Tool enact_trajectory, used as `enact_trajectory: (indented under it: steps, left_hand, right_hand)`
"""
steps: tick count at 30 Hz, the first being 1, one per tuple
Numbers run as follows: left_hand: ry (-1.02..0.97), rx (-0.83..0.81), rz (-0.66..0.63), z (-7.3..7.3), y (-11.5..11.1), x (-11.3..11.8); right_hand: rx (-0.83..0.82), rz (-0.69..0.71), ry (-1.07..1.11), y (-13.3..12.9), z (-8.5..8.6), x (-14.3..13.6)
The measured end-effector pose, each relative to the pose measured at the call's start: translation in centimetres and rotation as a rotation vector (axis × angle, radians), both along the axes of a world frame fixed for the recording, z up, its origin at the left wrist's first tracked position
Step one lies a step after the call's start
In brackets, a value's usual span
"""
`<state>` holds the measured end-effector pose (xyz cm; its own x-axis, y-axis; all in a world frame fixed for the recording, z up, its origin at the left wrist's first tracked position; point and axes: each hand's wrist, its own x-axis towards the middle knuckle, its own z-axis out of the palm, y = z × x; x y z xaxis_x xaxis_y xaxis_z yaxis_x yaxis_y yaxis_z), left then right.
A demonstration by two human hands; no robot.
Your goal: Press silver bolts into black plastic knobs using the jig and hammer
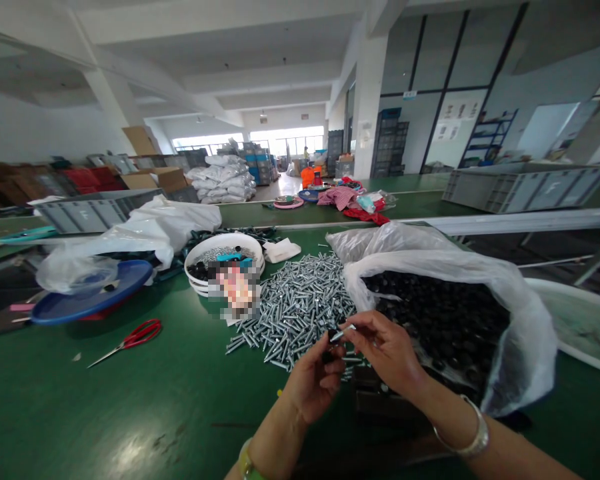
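My left hand (316, 379) is closed, pinching a small black plastic part (331, 335) between thumb and fingers. From the right, my right hand (387, 350) grips a shiny metal screw (344, 333) at its fingertips, one end of it touching the black part. Whether the screw sits inside that part I cannot tell. Behind both hands spreads a heap of loose metal screws (305, 293). To the right, a clear plastic bag (527, 313) lies open, full of black round parts (440, 313). Below my right hand is a dark block (380, 400), partly hidden.
Red-handled scissors (143, 332) lie on the green table (55, 413) at the left, near a blue tray (55, 308). Stacked white bowls (197, 283) hold screws and black parts. A white basin rim (575, 357) shows at far right. Grey crates (93, 212) stand beyond.
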<state>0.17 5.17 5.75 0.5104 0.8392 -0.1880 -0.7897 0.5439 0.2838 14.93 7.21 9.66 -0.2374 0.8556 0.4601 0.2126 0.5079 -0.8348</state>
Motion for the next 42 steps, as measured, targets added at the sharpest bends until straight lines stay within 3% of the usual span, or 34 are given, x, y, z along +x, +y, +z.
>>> enact_trajectory:
  steps: [5,10,15,18,21,25,27,29,31,34,36,42]
  left_hand:
    - [-0.063,-0.009,-0.019,0.5,-0.4,0.2]
    - [-0.076,-0.009,0.081,0.7,-0.5,0.4]
    - [0.121,0.079,0.185,0.4,-0.3,0.5]
    - [0.282,0.183,0.24,0.3,-0.5,0.6]
    - [0.354,0.207,0.185,0.4,-0.7,0.7]
    - [0.437,0.227,0.217,0.4,-0.4,0.6]
    - [0.478,0.232,0.277,0.3,0.1,0.4]
    - [0.618,0.259,0.335,0.2,0.5,0.1]
    - [0.906,0.38,0.391,0.2,0.7,0.0]
    - [1.367,0.659,0.482,0.3,0.5,-0.2]
    - [1.553,0.799,0.509,0.3,0.4,-0.3]
    - [1.666,1.04,0.379,-0.1,-0.1,-0.5]
  right_hand:
    - [0.055,-0.054,0.036,-0.3,0.1,0.4]
    - [0.28,-0.1,-0.198,-0.7,0.5,0.8]
    - [0.349,-0.077,-0.374,-1.2,1.7,1.2]
    - [0.349,-0.021,-0.481,-1.4,2.3,1.0]
    - [0.334,0.012,-0.541,-1.4,2.1,0.5]
    - [0.147,0.062,-0.494,-1.0,1.2,0.6]
    - [0.064,0.009,-0.409,-0.8,1.1,1.0]
    - [0.041,-0.091,-0.333,-0.8,1.2,1.4]
    - [0.059,-0.128,-0.315,-0.8,1.5,1.5]
    - [0.109,-0.045,-0.452,-0.8,1.9,1.0]
    - [0.123,0.007,-0.571,-0.6,1.9,0.6]
    - [0.079,0.056,-0.669,-0.2,1.3,0.3]
